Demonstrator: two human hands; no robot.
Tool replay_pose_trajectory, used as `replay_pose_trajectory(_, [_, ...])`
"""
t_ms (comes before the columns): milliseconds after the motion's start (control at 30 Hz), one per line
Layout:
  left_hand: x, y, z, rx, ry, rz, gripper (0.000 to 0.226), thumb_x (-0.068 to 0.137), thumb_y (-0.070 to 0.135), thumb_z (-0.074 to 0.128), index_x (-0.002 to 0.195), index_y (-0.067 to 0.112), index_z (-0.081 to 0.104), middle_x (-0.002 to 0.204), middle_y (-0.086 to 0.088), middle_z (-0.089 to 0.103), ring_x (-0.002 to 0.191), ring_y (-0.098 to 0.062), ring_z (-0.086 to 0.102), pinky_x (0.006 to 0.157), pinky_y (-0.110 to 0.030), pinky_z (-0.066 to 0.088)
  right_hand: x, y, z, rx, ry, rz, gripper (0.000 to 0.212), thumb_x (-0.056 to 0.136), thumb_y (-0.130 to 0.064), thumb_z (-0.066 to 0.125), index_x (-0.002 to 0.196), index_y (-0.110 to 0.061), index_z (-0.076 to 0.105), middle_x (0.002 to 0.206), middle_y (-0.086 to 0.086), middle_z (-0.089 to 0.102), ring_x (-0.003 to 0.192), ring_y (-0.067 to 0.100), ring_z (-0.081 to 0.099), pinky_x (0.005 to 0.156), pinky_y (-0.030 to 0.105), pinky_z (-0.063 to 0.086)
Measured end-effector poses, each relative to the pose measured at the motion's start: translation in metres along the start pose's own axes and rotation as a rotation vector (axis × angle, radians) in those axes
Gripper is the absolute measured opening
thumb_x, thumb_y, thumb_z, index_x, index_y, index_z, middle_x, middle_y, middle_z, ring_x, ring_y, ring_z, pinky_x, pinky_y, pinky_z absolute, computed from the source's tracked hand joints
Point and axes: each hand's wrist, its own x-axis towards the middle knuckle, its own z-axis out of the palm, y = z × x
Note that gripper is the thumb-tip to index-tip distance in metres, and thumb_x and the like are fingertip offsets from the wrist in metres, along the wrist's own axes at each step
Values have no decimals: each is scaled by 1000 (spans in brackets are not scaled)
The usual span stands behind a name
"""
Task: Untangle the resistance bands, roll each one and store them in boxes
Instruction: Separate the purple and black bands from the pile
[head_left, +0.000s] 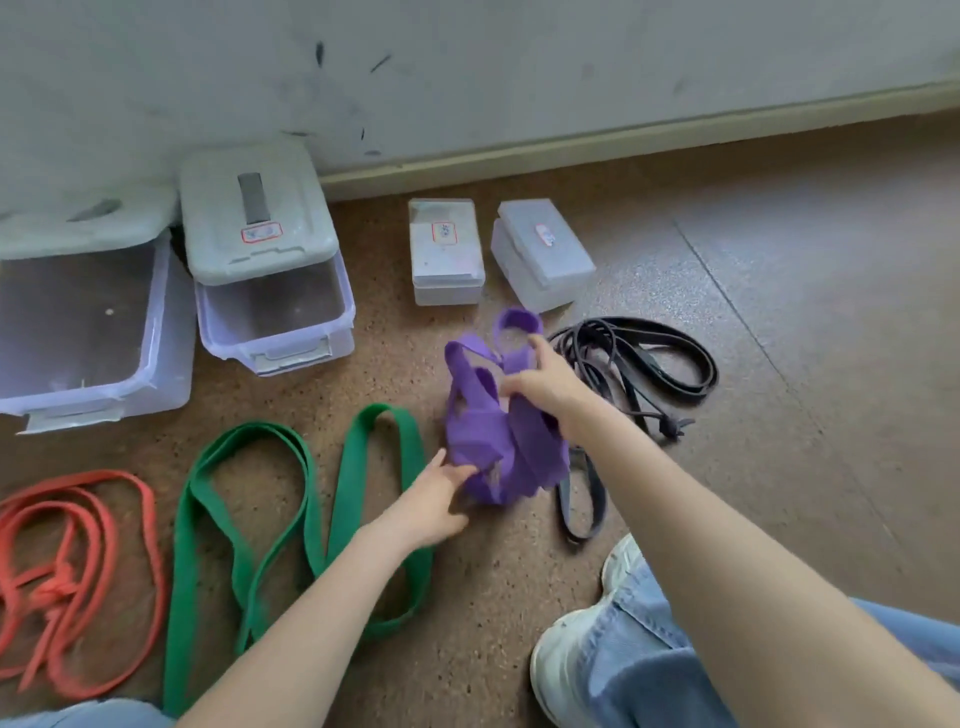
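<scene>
- right hand (545, 384) grips the top of the bunched purple band (498, 441), fingers curled into its loops, holding it up off the floor (779, 338)
- left hand (434, 501) at 7 o'clock of the bundle, fingertips pinching its lower edge
- purple band is a tangled wad, one loop sticking up at 12 o'clock
- black bands (639, 364) piled on the floor at 3 o'clock of the purple one, one strap trailing down toward 6 o'clock
- green band (306, 519) lies in flat loops on the floor at 9 o'clock of the left hand
- red band (78, 561) knotted, further out at 9 o'clock, near frame edge
- two small lidded clear boxes (447, 254) at 12 o'clock, side by side near the wall (467, 78)
- two larger clear bins (265, 260) at 10 o'clock, lids on, fronts open
- jeans and white shoe (561, 665) at 5 o'clock
</scene>
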Motion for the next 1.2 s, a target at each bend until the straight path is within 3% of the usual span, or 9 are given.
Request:
replay_pose_trajectory(133, [-33, -42, 36, 66, 120, -135, 41, 88, 11, 52, 129, 14, 52, 142, -5, 42, 132, -21, 33, 111, -24, 18, 3, 89, 39, -511, -319, 55, 79, 76, -16, 69, 143, -14, 27, 139, 14, 39, 125, 31, 43, 98, 33, 37])
replay_pose_trajectory(233, [-30, -53, 28, 7, 406, -364, 42, 90, 14, 53, 131, 14, 49, 135, -10, 43, 122, -29, 40, 105, -32, 27, 1, 116, 46, -722, -130, -112, 77, 75, -41, 69, 140, -28, 29, 138, 4, 34, 124, 33, 34, 99, 41, 32])
replay_pose_trajectory(333, [-12, -50, 20, -102, 394, -475, 49, 89, 22, 58, 135, 16, 41, 133, -16, 40, 122, -36, 41, 103, -39, 30, 6, 113, 48, -574, -25, -217, 78, 73, -58, 66, 140, -40, 29, 143, -3, 27, 130, 30, 25, 107, 45, 23])
replay_pose_trajectory(467, [7, -36, 26, -275, 465, -471, 58, 84, 9, 64, 134, 18, 35, 124, -16, 50, 108, -36, 55, 94, -45, 42, 19, 100, 64, -121, -56, -93, 92, 75, -52, 70, 146, -40, 13, 154, 7, 4, 142, 33, 11, 116, 47, 13])
replay_pose_trajectory(567, [10, -32, 25, -351, 502, -482, 64, 84, 4, 61, 137, 22, 31, 113, -15, 58, 101, -37, 59, 91, -48, 44, 18, 103, 85, -478, -146, -26, 109, 71, -57, 70, 145, -40, -7, 156, 10, -13, 138, 46, 9, 112, 56, 17])
replay_pose_trajectory(733, [-22, -64, 7, -46, 676, -627, 60, 86, 0, 48, 140, 22, 33, 118, -17, 41, 96, -43, 54, 83, -49, 43, 10, 96, 102, -617, -17, -60, 97, 78, -30, 70, 147, -36, 3, 154, 13, -4, 123, 47, 38, 99, 50, 38])
replay_pose_trajectory(900, [-67, -108, -2, 217, 522, -897, 76, 88, 2, 51, 149, 12, 6, 134, -19, 28, 113, -39, 37, 91, -43, 37, -10, 81, 128, -801, 23, -181, 91, 83, -15, 63, 148, -28, 2, 154, 14, 2, 118, 41, 42, 94, 46, 41])
replay_pose_trajectory(1067, [-68, -93, 4, 341, 525, -784, 90, 85, 16, 62, 146, -2, 0, 151, -26, 16, 135, -39, 26, 108, -45, 26, -9, 81, 132, -1015, -57, -303, 85, 80, -19, 66, 145, -33, 12, 154, 11, -2, 118, 41, 38, 91, 45, 41])
replay_pose_trajectory(1200, [-62, -84, 14, 716, 296, -186, 76, 88, 8, 50, 150, 19, 7, 158, -15, 3, 144, -36, 5, 114, -52, 10, 16, 69, 108, -1057, -42, -117, 103, 75, -40, 72, 147, -24, 1, 154, 19, -13, 135, 52, 10, 103, 59, 27])
